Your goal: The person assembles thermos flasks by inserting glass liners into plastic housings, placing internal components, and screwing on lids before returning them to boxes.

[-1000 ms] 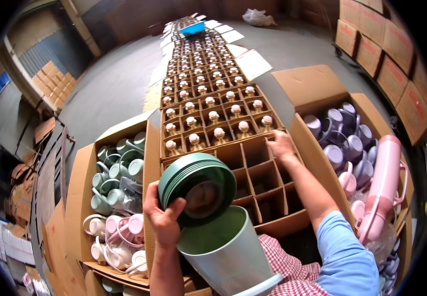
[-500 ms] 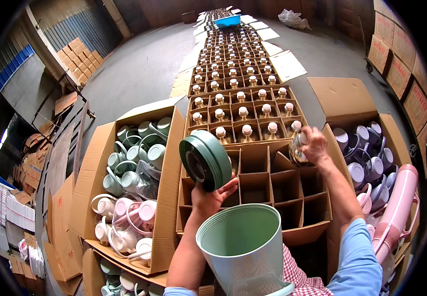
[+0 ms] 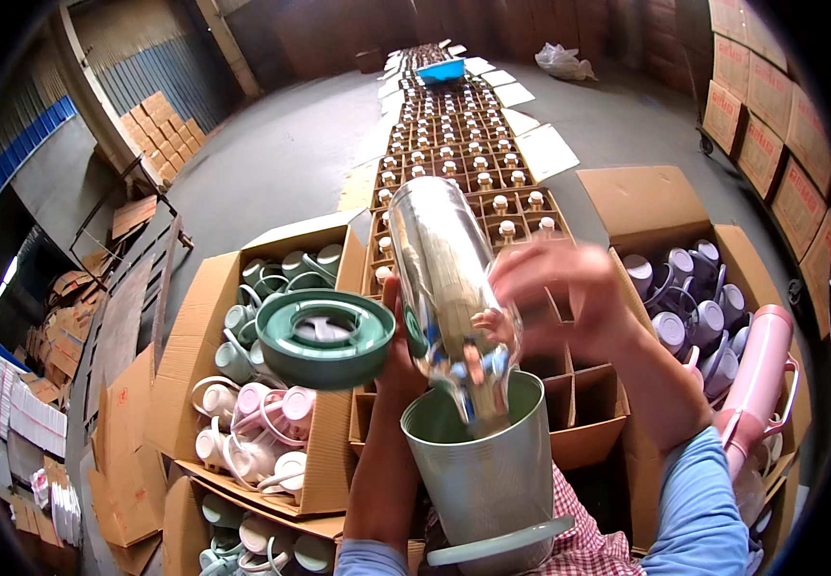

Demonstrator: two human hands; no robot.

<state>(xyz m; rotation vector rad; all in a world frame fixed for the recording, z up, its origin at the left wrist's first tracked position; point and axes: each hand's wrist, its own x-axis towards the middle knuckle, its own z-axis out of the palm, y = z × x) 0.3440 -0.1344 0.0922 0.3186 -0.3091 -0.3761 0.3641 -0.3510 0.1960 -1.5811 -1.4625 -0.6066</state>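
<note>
A silvery mirrored glass flask liner [image 3: 439,254] is tilted with its narrow neck down, inside the mouth of a mint-green flask body [image 3: 483,480]. That body stands open end up against my lap, a pale green handle [image 3: 502,542] at its lower end. My left hand [image 3: 399,350] grips a dark green ring-shaped flask base [image 3: 324,336], held left of the liner; my fingers lie close along the liner's side, partly hidden. My right hand [image 3: 574,293] is at the liner's right side, its fingers smeared by motion, so their grip is unclear.
A divided carton [image 3: 583,427] lies ahead, with rows of white-capped liners [image 3: 507,230] beyond. An open carton [image 3: 185,384] of green, pink and white flask tops stands left. Another carton [image 3: 646,206] with lilac tops is right, beside a pink flask [image 3: 759,370]. Stacked boxes [image 3: 761,144] line the far right.
The liner has come out of the divided carton, turned neck down and moved left over the green body into its mouth. The green base has shifted left and tipped flatter.
</note>
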